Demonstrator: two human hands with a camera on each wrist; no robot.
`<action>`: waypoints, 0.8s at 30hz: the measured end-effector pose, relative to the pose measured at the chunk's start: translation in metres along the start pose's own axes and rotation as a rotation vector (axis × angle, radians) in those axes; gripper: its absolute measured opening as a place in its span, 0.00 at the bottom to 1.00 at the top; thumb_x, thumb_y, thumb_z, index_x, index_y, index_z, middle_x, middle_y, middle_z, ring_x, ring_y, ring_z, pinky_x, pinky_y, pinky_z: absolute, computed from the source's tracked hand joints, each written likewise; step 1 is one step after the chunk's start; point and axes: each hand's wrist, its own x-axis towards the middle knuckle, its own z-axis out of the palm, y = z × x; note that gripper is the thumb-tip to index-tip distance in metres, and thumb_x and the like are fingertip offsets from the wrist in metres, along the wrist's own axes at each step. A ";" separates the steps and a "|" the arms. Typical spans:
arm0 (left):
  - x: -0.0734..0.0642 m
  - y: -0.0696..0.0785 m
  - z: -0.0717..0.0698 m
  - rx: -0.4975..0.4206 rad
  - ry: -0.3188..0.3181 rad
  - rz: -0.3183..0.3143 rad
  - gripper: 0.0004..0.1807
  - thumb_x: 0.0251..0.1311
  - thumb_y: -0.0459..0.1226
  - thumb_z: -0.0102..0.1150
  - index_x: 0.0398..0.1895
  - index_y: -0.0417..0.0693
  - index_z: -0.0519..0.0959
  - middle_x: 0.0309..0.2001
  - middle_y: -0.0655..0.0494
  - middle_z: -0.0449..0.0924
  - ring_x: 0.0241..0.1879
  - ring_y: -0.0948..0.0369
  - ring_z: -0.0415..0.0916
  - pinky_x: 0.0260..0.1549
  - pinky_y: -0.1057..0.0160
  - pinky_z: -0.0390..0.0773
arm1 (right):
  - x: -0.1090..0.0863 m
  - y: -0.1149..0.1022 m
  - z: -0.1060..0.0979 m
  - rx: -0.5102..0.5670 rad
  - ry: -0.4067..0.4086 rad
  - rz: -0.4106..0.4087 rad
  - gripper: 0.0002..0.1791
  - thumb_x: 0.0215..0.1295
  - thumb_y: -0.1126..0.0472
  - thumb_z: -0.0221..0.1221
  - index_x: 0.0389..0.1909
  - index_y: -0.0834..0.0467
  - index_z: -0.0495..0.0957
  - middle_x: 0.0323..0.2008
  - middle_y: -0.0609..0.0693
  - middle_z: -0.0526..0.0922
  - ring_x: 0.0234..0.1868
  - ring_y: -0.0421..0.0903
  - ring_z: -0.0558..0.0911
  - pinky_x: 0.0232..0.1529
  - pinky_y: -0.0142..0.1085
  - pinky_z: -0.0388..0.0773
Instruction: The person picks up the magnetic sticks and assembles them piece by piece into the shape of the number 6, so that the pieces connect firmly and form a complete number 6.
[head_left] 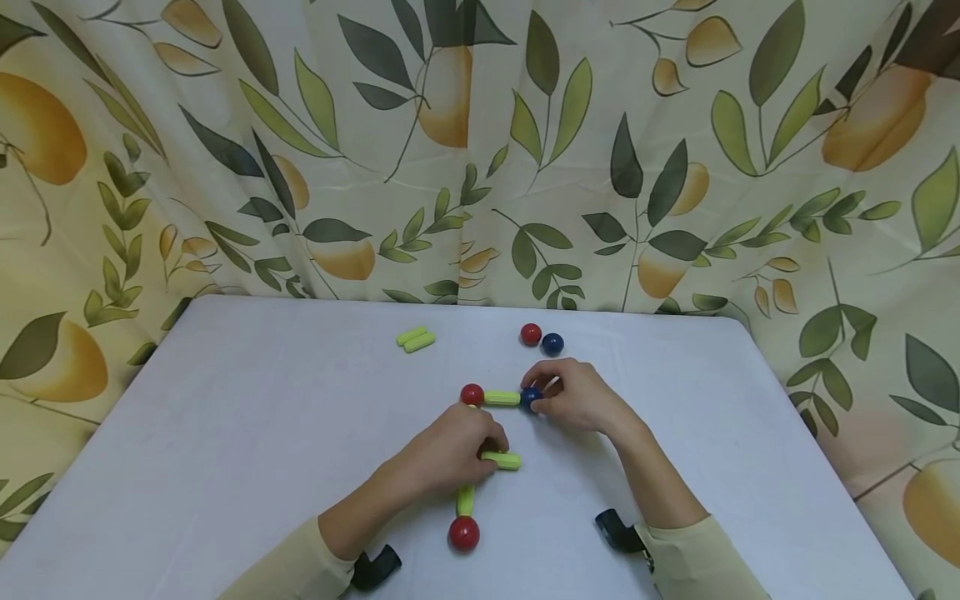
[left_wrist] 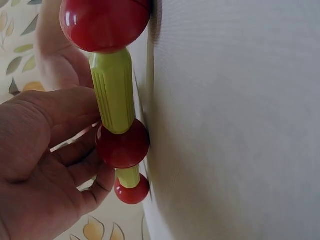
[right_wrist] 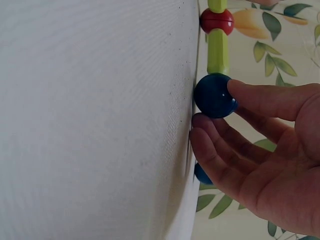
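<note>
While a blue ball (head_left: 529,398) is gripped between the thumb and the fingers of the right hand (head_left: 581,398), a short green rod (head_left: 512,462) is pinched by the left hand (head_left: 453,446), so both hands are narrowed around what is held. The free end of this rod is pointed to the right; whether its other end is joined to something cannot be told, because it is covered by the fingers. The gripped ball is touched by the upper rod (head_left: 502,399), whose opposite end is set against the corner red ball (head_left: 472,395). From this corner a straight row is formed toward the person: beneath the left hand a middle red ball (left_wrist: 123,145) is seen from the left wrist, then the lower rod (head_left: 466,501), and the row is ended by the nearest red ball (head_left: 463,534). Farther out, near the back edge of the white surface (head_left: 225,467), two loose green rods (head_left: 419,342) are laid side by side, and to their right a spare red ball (head_left: 531,335) is placed just beside a spare blue ball (head_left: 552,344). Behind everything, a leaf-patterned curtain (head_left: 551,92) is hung.
</note>
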 end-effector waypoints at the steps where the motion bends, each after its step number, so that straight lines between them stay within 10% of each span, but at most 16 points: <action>1: 0.000 0.000 0.000 -0.003 -0.002 -0.004 0.10 0.60 0.34 0.74 0.45 0.48 0.90 0.38 0.62 0.90 0.29 0.69 0.74 0.33 0.75 0.77 | 0.000 0.000 0.000 0.001 0.001 0.002 0.13 0.63 0.66 0.70 0.48 0.54 0.86 0.45 0.54 0.85 0.43 0.49 0.82 0.49 0.42 0.84; 11: -0.003 -0.002 -0.011 -0.099 0.020 0.010 0.10 0.62 0.33 0.72 0.47 0.47 0.90 0.40 0.60 0.89 0.35 0.68 0.80 0.37 0.73 0.80 | 0.000 0.001 0.000 -0.001 0.007 0.000 0.13 0.63 0.66 0.69 0.48 0.53 0.87 0.44 0.54 0.85 0.42 0.48 0.83 0.47 0.40 0.82; 24: -0.007 -0.033 -0.041 -0.092 0.223 -0.126 0.08 0.65 0.31 0.67 0.44 0.49 0.90 0.39 0.61 0.87 0.38 0.63 0.78 0.42 0.64 0.82 | 0.000 0.003 0.000 -0.004 0.006 -0.025 0.13 0.63 0.66 0.69 0.49 0.54 0.86 0.44 0.53 0.85 0.42 0.47 0.81 0.47 0.41 0.83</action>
